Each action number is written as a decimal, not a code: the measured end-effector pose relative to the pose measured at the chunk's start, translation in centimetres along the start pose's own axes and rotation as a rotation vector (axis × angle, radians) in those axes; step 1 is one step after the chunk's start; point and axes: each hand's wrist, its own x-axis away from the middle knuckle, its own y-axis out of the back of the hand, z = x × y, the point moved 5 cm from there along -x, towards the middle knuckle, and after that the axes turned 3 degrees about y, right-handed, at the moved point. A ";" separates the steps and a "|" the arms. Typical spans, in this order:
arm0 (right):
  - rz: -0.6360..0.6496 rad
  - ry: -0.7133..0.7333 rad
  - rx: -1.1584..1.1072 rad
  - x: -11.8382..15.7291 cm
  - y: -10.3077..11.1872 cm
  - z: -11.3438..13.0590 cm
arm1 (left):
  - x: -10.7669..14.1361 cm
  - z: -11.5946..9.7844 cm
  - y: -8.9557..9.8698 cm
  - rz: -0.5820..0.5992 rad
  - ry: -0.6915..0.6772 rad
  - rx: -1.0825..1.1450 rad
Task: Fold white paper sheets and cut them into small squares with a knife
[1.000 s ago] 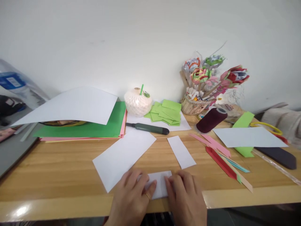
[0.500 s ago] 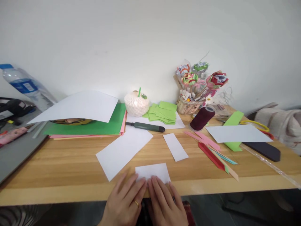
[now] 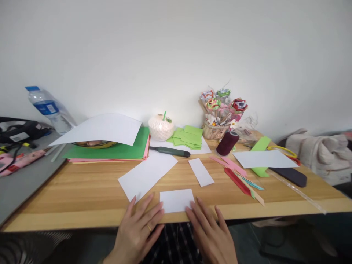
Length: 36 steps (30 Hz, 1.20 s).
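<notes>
A small white paper rectangle [image 3: 176,200] lies flat at the table's front edge, between my two hands. My left hand [image 3: 140,227], with a ring on one finger, rests with fingers stretched at the paper's left side. At its right lower corner my right hand [image 3: 210,227] lies with fingers spread, their tips on or beside the corner. Just beyond my left fingertips is a larger white sheet [image 3: 148,176], set at an angle. A narrow white paper strip [image 3: 201,172] lies farther off to the right.
Behind stand a dark green pen-like cutter [image 3: 173,151], green paper pieces [image 3: 188,137], a white round ornament [image 3: 161,127] and a maroon thread spool [image 3: 227,143]. Coloured strips [image 3: 240,181] lie right, near a dark phone-like slab [image 3: 288,176]. Stacked green paper [image 3: 132,151] and a bottle [image 3: 48,108] are left.
My hands have moved apart from the paper's middle to its two sides. The small paper, partly covered before, now shows almost whole. The camera view has shifted somewhat.
</notes>
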 end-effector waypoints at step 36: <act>0.369 -0.104 -0.139 -19.6 -7.9 -6.4 | -3.0 1.6 -1.0 0.382 0.028 0.163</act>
